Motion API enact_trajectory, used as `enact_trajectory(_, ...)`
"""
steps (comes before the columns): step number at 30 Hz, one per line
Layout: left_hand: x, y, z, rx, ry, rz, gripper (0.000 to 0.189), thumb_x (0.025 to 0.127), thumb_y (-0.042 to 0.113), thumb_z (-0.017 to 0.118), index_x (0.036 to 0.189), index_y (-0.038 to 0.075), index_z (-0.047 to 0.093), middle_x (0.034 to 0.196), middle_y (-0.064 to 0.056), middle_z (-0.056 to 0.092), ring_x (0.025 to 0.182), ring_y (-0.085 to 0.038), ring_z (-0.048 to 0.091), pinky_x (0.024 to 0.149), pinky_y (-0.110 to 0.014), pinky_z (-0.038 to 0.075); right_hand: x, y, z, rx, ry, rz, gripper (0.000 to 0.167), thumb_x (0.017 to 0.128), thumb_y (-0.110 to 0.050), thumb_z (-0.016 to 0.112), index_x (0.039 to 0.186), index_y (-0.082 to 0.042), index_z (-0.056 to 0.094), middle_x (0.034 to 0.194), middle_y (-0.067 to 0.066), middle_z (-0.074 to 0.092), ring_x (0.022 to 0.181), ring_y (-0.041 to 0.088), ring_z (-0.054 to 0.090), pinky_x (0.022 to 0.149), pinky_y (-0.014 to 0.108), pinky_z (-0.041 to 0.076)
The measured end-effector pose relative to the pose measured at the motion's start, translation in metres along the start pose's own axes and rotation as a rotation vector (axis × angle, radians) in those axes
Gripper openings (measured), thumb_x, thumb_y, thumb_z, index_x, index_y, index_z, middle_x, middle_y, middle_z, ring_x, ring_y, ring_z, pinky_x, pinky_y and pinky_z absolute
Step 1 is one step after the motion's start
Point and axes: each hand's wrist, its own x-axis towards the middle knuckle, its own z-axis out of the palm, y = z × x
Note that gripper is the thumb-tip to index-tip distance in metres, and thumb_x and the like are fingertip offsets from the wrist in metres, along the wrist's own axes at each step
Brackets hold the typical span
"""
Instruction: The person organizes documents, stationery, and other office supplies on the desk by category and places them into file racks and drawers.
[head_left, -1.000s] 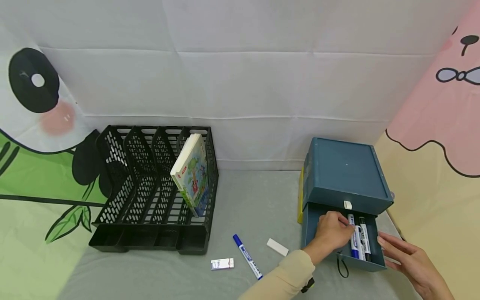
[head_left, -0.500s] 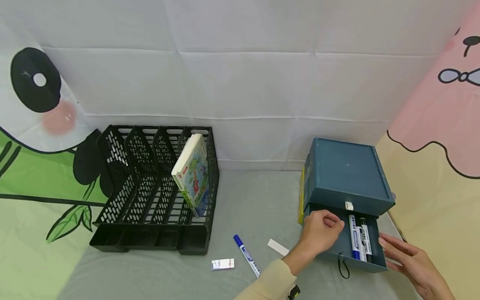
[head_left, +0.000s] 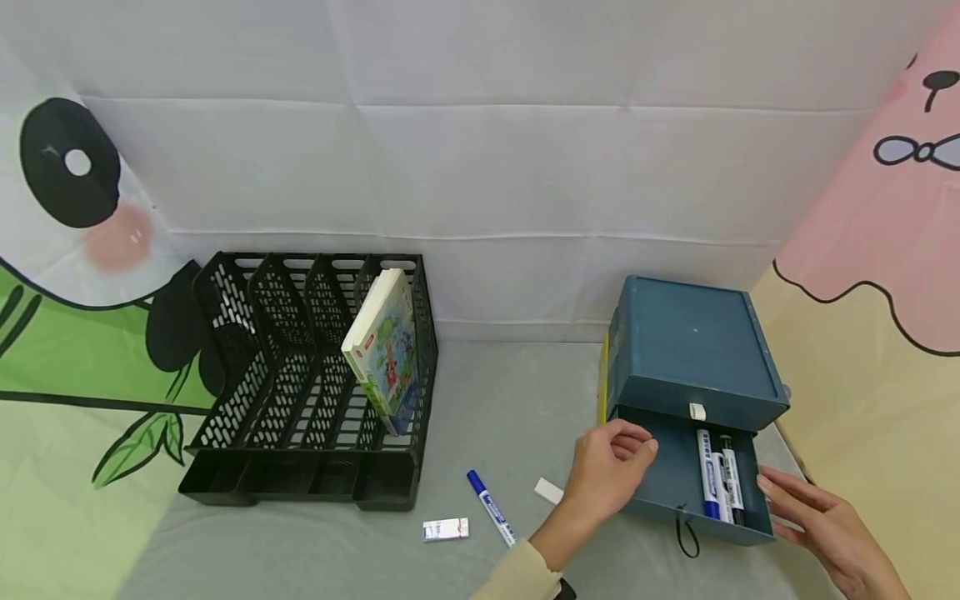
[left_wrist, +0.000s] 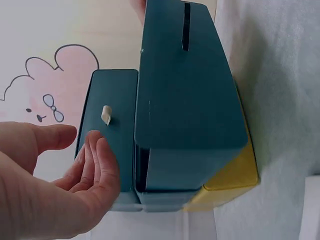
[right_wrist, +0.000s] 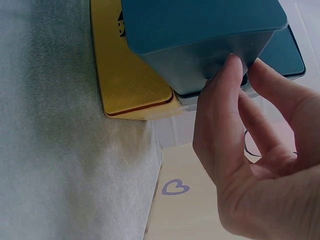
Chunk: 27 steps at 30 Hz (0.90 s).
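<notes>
A blue two-drawer box point(head_left: 697, 333) stands at the right in the head view, its lower drawer point(head_left: 663, 479) pulled out. Several markers point(head_left: 707, 475) lie along the right side of that drawer. My left hand point(head_left: 609, 468) hovers over the drawer's left front, fingers loosely bent and holding nothing. In the left wrist view, a gap shows between its thumb and fingertips point(left_wrist: 95, 137). My right hand point(head_left: 821, 525) is at the drawer's right side; its fingertips touch the side wall in the right wrist view. A white eraser point(head_left: 549, 491) is partly hidden behind my left hand.
To the left stands a black mesh rack point(head_left: 300, 454) with books point(head_left: 390, 350) leaning in its right slot. A blue-capped marker point(head_left: 487, 502) and a small white box point(head_left: 446, 530) lie on the grey cloth. Something yellow point(left_wrist: 232, 172) sits under the blue box.
My left hand has moved left, away from the markers and out over the drawer's left edge, covering more of the eraser. The right hand has stayed at the drawer's side.
</notes>
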Motion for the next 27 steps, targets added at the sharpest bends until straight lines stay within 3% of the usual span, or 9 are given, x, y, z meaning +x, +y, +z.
enact_trajectory(6,-0.006,-0.004,-0.013,-0.032,0.026,0.029,0.007,0.095,0.018,0.075,0.096,0.011,0.076,0.084,0.011,0.067,0.076,0.0,0.059,0.074,-0.019,0.052,0.002,0.001,-0.002,0.0,-0.001,-0.003,0.093,0.092,-0.06,0.068,0.159,-0.005,0.034,0.16,0.027,0.028,0.103,0.013,0.063,0.095,0.043,0.057)
enact_trajectory(11,-0.012,-0.005,-0.024,0.006,0.068,0.043,0.01,0.096,0.02,0.074,0.099,0.011,0.076,0.085,0.012,0.068,0.078,-0.001,0.06,0.073,-0.02,0.053,0.001,0.001,-0.002,-0.001,-0.01,-0.013,0.092,0.092,-0.059,0.068,0.159,-0.005,0.036,0.16,0.028,0.027,0.104,0.014,0.063,0.095,0.043,0.056)
enact_trajectory(16,-0.016,-0.008,-0.034,0.044,0.124,0.036,0.008,0.095,0.02,0.075,0.1,0.013,0.077,0.085,0.012,0.069,0.078,-0.002,0.061,0.072,-0.021,0.053,0.001,-0.001,-0.002,0.004,-0.003,-0.012,0.083,0.093,-0.059,0.068,0.155,-0.01,0.046,0.145,0.017,0.052,0.103,0.012,0.063,0.094,0.041,0.057)
enact_trajectory(19,-0.02,-0.012,-0.04,0.056,0.157,0.034,0.008,0.094,0.02,0.075,0.1,0.014,0.077,0.086,0.011,0.07,0.078,-0.003,0.061,0.071,-0.022,0.052,0.0,-0.002,-0.002,0.005,-0.005,-0.016,0.079,0.094,-0.056,0.068,0.154,-0.009,0.047,0.14,0.011,0.057,0.103,0.013,0.062,0.093,0.04,0.058)
enact_trajectory(24,-0.028,-0.022,-0.051,0.079,0.216,0.028,0.008,0.092,0.019,0.075,0.099,0.015,0.078,0.085,0.011,0.07,0.076,-0.003,0.061,0.069,-0.022,0.051,0.0,-0.002,-0.001,0.005,-0.014,-0.019,0.08,0.096,-0.055,0.066,0.155,-0.007,0.045,0.146,0.02,0.049,0.104,0.014,0.062,0.092,0.04,0.058)
enact_trajectory(27,-0.031,-0.03,-0.059,0.1,0.253,0.035,0.008,0.092,0.018,0.075,0.098,0.014,0.077,0.085,0.009,0.07,0.075,-0.004,0.061,0.067,-0.022,0.051,0.0,-0.001,-0.003,0.041,-0.017,-0.02,0.068,0.096,-0.053,0.068,0.15,-0.015,0.054,0.132,0.005,0.061,0.101,0.011,0.063,0.091,0.038,0.059)
